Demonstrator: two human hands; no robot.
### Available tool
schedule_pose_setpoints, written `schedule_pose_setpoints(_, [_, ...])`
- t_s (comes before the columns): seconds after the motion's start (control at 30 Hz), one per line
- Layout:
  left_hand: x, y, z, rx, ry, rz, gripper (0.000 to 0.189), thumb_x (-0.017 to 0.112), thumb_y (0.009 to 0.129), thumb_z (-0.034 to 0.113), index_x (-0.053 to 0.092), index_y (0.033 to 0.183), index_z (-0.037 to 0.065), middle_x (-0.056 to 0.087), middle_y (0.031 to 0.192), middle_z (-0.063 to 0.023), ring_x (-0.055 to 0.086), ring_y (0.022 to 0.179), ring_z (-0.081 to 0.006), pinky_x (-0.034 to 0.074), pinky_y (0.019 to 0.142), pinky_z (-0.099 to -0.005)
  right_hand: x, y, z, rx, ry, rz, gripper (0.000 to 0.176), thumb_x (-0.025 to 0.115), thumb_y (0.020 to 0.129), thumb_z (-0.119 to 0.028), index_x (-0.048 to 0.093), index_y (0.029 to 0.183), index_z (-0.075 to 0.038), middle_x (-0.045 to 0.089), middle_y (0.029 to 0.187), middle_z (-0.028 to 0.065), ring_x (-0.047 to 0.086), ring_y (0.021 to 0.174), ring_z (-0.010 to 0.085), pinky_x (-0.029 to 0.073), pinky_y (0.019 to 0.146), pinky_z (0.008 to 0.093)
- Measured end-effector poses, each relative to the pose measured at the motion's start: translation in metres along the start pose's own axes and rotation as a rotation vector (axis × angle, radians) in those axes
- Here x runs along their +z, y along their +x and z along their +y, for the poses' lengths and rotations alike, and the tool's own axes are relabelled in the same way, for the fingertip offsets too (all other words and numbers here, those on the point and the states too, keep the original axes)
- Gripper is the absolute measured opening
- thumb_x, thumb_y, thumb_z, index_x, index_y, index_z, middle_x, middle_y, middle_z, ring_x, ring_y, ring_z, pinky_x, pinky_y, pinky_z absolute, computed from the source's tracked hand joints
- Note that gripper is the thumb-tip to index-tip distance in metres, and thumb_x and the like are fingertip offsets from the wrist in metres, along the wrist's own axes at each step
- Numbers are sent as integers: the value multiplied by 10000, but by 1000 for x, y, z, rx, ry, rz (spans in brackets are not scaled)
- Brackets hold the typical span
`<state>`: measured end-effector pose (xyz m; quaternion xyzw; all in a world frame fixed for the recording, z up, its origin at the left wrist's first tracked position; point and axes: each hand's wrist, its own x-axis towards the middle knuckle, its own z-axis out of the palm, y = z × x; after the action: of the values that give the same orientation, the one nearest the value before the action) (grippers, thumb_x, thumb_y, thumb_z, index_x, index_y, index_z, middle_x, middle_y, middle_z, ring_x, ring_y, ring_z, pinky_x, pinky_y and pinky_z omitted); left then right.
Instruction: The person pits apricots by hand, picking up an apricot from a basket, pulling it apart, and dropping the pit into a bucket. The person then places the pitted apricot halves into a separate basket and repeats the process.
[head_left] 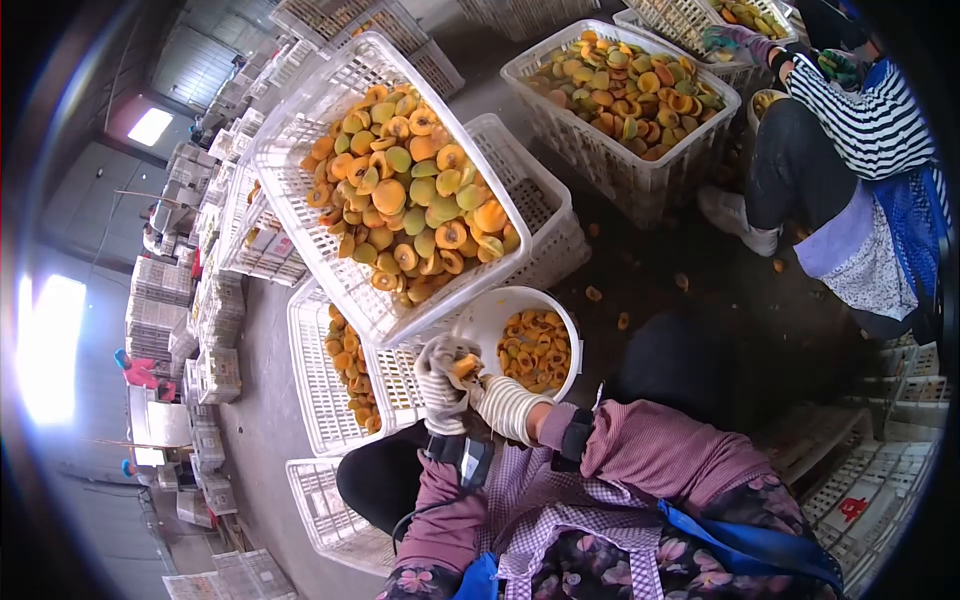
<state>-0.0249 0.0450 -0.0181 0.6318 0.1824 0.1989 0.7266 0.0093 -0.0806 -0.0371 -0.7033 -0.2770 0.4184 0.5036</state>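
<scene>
My left hand (442,378), in a whitish glove, is closed round an orange piece of fruit (465,366). My right hand (500,405), in a similar glove, meets it from the right; its fingertips are bunched at the fruit, and what they hold is too small to make out. Just behind my hands stands a white bucket (577,345) with orange fruit pieces (534,350) inside. Above them, a tilted white crate (292,228) holds many halved orange and greenish fruits (405,190). Lower left of that crate, another crate (305,375) holds more fruit pieces.
At the upper right stands a large crate (640,180) full of halved fruits. A co-worker in a striped sleeve (860,125) sits beside it. Fruit scraps lie on the dark floor. Stacked crates (160,300) line the left, with distant people there. More crates (880,490) are at the lower right.
</scene>
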Motion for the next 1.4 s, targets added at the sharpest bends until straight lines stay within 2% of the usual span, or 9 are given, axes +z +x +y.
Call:
schedule_pose_setpoints(0.1, [39,4,50,-189,315,-161,395,574,863,355,581,870,-40,624,750,-125,595,637,-185,502,599,-280,19,5,26,-451,-1012,-264,322,354,920,-203,614,981,-23,615,722,167,585,671,359,470,665,399])
schedule_pose_setpoints(0.2, [20,1,37,-271,99,-347,392,600,847,378,592,697,16,624,700,-107,559,590,-177,453,557,-293,9,-21,-6,17,504,-108,402,425,925,-396,591,963,-32,614,777,140,554,704,297,455,669,377])
schedule_pose_setpoints(0.3, [7,4,25,136,11,-23,256,669,801,257,636,847,8,641,733,-102,626,677,-239,504,662,-321,-1,-39,-31,284,796,-134,438,478,893,-488,584,942,-65,567,653,64,530,524,205,422,471,328])
schedule_pose_setpoints(0.4, [-8,-1,18,229,1419,311,297,672,798,241,582,957,7,642,784,-128,637,740,-252,501,740,-379,-24,-45,-42,537,769,-43,514,445,887,-564,578,889,-68,529,587,59,483,447,185,408,412,331])
schedule_pose_setpoints(0.5, [-8,-8,0,-109,112,226,257,558,901,151,477,1105,18,564,1082,-103,563,1002,-177,457,884,-298,-36,-35,-42,470,649,-2,480,436,910,-497,561,979,-39,592,665,128,580,521,265,504,528,412])
schedule_pose_setpoints(0.63, [-34,-28,-38,-370,-189,300,237,520,911,136,497,1129,47,565,985,-96,592,897,-185,506,741,-283,-39,-36,-47,-3,-326,279,453,428,912,-429,526,1039,-5,620,772,268,636,739,383,503,670,459])
schedule_pose_setpoints(0.7, [-24,-27,-39,75,49,215,214,497,933,185,515,1090,42,577,889,-67,596,806,-163,510,704,-283,-38,-39,-49,-22,-390,249,440,428,913,-423,526,1019,-7,623,747,247,637,730,378,503,662,459])
schedule_pose_setpoints(1.23, [-36,-46,-22,-186,-80,259,219,471,929,256,498,1044,71,551,924,-31,570,836,-148,501,703,-267,-23,-25,-24,-210,-607,168,286,512,878,-298,516,955,-23,641,725,179,643,678,350,499,587,454])
schedule_pose_setpoints(1.4, [-75,-36,-12,-120,63,342,251,542,801,214,527,998,57,567,825,-29,544,648,-159,442,501,-274,-34,-4,-6,288,-537,168,457,390,899,-439,530,1077,-41,633,934,248,622,899,373,481,797,440])
